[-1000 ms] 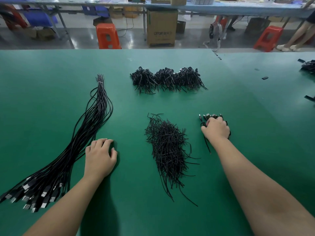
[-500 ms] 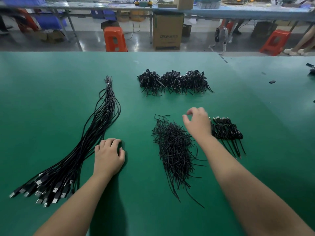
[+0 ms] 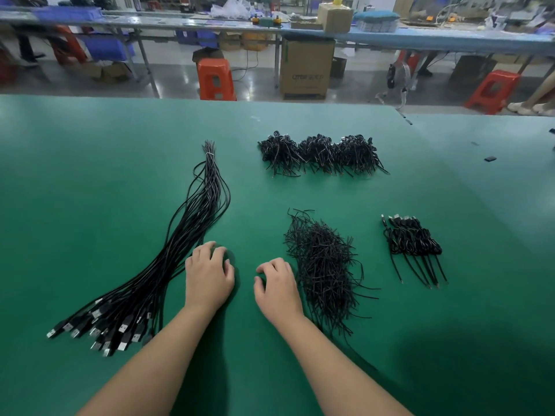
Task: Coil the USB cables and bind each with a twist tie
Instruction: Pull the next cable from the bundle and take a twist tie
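Note:
A long bundle of straight black USB cables (image 3: 180,247) lies on the left of the green table (image 3: 90,181), plugs fanned out at the near end. A loose heap of black twist ties (image 3: 324,265) lies centre right. A small row of coiled, bound cables (image 3: 413,241) sits to its right. Three bigger piles of bound cables (image 3: 318,154) lie further back. My left hand (image 3: 208,276) rests palm down on the table, touching the right edge of the cable bundle. My right hand (image 3: 277,285) hovers just left of the tie heap, fingers loosely curled, holding nothing.
A small black piece (image 3: 490,159) lies on the table at far right. Beyond the table's far edge stand orange stools (image 3: 216,79), a cardboard box (image 3: 306,69) and long workbenches. A person's legs show at the far right.
My right hand left the small row of bound cables and swung left across the tie heap to the table beside my left hand. My left hand stayed in place.

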`<state>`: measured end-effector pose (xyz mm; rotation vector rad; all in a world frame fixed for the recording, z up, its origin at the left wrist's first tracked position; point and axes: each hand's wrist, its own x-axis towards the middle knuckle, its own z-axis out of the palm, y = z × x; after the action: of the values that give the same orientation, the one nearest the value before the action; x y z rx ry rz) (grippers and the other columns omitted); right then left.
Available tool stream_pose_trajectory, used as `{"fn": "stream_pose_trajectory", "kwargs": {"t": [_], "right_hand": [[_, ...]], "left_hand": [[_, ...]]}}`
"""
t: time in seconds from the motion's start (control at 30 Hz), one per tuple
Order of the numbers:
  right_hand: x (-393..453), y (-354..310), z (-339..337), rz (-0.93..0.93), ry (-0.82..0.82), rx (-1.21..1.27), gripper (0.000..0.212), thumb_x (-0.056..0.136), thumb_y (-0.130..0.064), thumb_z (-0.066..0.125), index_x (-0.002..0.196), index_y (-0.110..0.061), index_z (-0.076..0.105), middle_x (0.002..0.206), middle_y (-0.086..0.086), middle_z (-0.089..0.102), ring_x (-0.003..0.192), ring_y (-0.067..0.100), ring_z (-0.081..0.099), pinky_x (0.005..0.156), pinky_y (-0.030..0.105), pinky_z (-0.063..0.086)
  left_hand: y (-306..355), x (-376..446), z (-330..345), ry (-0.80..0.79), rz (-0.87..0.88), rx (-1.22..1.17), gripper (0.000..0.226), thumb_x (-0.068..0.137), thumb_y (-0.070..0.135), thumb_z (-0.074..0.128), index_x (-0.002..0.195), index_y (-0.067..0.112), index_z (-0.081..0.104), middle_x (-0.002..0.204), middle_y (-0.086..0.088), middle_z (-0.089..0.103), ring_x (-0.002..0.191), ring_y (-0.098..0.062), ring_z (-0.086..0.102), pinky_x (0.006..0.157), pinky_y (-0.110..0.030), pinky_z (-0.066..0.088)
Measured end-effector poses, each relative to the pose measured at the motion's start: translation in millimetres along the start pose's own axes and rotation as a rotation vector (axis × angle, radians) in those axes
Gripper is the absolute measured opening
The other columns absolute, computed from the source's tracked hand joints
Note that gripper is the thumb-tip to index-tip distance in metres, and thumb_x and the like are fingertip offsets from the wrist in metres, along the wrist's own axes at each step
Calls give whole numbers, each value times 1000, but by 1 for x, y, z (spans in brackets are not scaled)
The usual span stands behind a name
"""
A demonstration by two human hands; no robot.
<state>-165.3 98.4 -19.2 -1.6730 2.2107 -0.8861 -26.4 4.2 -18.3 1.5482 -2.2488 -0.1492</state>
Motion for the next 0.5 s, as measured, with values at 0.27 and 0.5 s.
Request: {"fn": "stream_pose_trajectory", "kwargs": {"t": [0.27,0.5], "right_hand": [[2,-1,2,-4,-2,-21,19,98,-25,52,112,-16,60,109,-4,49,105,12,42,97,27,40],[3,-2,1,4,-8,-28,18,98,-25,52,111,-16,61,107,-6,49,104,11,42,96,25,40]], "left_hand": [[-16,27,-36,13,-177,31,29,88,19,61,116,13,67,113,-12,58,100,-32,52,85,-44,39],[-53,48,-76,-282,-427,222,11,93,20,52,88,12,48,84,-5,56,68,-22,53,56,-28,38]]}}
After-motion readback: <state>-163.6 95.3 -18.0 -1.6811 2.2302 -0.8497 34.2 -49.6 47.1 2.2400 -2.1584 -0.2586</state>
